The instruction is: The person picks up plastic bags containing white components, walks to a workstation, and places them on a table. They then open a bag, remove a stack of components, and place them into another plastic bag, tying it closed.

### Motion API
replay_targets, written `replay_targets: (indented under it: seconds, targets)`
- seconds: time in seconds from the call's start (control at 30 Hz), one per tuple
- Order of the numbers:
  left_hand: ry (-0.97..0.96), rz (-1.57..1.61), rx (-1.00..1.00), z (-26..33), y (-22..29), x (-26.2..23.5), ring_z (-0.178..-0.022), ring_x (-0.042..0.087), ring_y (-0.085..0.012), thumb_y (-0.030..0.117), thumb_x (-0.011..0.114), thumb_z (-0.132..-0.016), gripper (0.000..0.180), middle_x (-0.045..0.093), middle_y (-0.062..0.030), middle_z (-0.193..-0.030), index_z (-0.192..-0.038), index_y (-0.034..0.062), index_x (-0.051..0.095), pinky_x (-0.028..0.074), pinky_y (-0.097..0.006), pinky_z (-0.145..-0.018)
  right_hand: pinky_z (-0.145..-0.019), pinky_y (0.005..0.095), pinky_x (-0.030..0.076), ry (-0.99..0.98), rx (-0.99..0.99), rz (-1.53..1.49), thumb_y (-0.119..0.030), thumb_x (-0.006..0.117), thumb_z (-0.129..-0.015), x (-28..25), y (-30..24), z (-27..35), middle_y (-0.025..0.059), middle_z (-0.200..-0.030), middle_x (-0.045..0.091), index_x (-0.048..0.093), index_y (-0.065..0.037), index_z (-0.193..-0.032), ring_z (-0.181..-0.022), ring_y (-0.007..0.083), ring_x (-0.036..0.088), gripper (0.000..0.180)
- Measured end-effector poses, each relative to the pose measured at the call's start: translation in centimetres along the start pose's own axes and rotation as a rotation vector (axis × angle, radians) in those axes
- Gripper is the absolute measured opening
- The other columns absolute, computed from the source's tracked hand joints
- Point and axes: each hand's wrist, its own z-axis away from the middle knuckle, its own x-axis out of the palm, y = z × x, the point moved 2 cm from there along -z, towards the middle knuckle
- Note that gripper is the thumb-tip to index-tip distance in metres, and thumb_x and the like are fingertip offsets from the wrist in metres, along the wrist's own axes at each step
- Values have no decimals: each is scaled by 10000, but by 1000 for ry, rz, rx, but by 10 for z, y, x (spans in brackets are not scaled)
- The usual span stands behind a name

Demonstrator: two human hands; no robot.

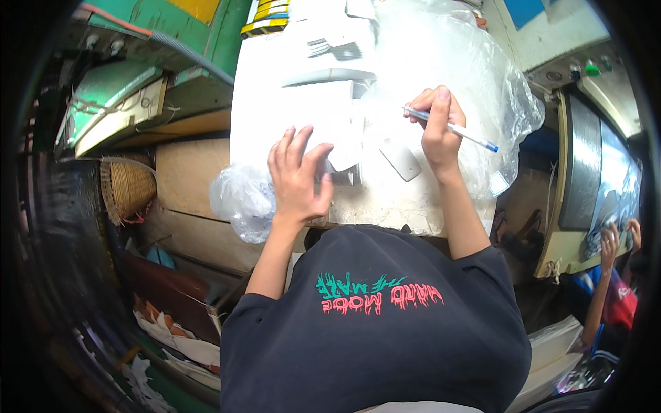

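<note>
Looked barely underway: the left hand [297, 180] lay fingers spread, pressing a white sheet [289, 110] flat on the table [385, 206], while the right hand [437, 127] pinched a pen [454, 129] above it. No marks visible, couldn't tell.

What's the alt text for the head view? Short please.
Seen from above, a person in a dark printed T-shirt works at a white table: the right hand holds a blue-capped pen while the left hand presses flat on white sheets. Clear plastic bags crowd the tabletop, a wicker basket sits lower left, and another person's hands show at far right.
</note>
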Motion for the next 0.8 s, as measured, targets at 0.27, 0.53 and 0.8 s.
replay_targets:
  seconds: [0.27,0.53,0.8]
  targets:
    - [101,181,-39,-49,-5,-32,-1350,466,-407,35,535,-824,438,530,-201,-1430,-1248,15,643,350,-470,-1155,-607,265,476,115,-40,-56,-250,410,-1119,-26,-11,-26,56,-712,588,533,-23,-816,-626,104,549,398]
    - [163,-2,56,-148,-12,-2,-1360,490,-376,2,579,-838,465,560,-168,-1421,-1296,56,636,382,-470,-1152,-561,282,437,-53,-12,186,-284,520,-1089,21,-19,-96,20,-668,575,571,-36,-807,-602,80,529,379]
    - [158,37,-12,-157,-25,25,-1293,550,-378,-78,541,-736,575,566,-165,-1450,-1292,47,609,421,-461,-1115,-521,278,438,-119,-184,259,-199,490,-1092,89,33,-132,29,-651,585,578,-10,-829,-568,70,554,336]
